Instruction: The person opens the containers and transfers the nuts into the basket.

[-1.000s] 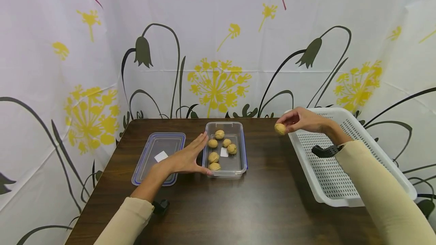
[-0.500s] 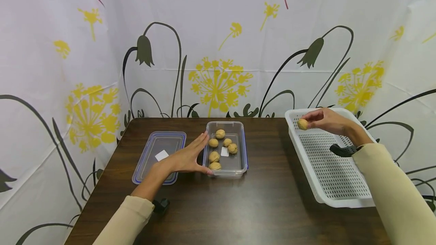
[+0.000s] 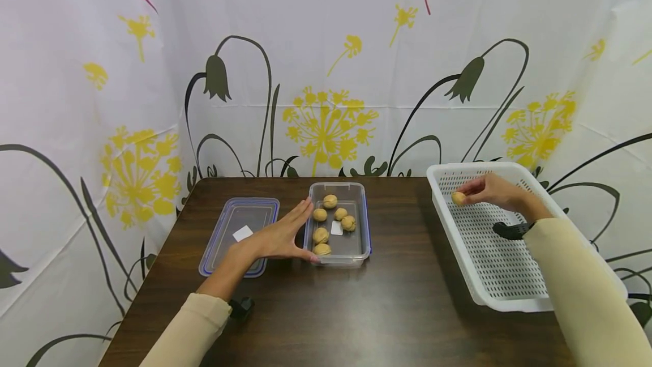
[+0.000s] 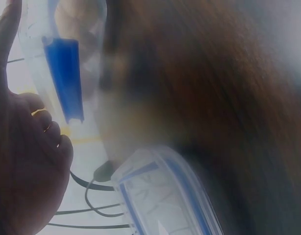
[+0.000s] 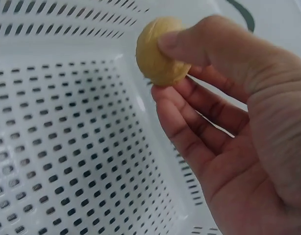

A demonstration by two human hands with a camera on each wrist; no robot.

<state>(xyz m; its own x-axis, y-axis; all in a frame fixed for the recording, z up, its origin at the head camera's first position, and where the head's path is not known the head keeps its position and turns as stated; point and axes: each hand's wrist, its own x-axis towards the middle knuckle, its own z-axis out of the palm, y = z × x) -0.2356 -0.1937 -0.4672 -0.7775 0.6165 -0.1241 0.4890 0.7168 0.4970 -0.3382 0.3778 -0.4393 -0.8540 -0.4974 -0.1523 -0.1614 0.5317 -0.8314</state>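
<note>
Over the far end of the white perforated basket (image 3: 474,276), my right hand (image 3: 496,191) pinches a walnut (image 3: 458,199) between thumb and fingers. The right wrist view has this walnut (image 5: 163,51) close up, with the basket's slotted wall behind it. My left hand (image 3: 280,238) spans the left side of a clear plastic container (image 3: 351,251), thumb near its front corner and fingertips along its rim. Several walnuts (image 3: 321,235) lie inside the container, mostly on its left, around a white label (image 3: 337,227). A blue clip (image 4: 66,78) on its side shows in the left wrist view.
A clear lid (image 3: 216,248) with a blue seal and a white label lies on the dark wooden table (image 3: 367,316), left of the container. Behind the table hangs a white curtain (image 3: 316,27) with a flower print. The basket stands at the table's right side.
My right hand has carried the walnut rightward from outside the basket's left rim to over its inside, then lowered it. My left hand has stayed at the container.
</note>
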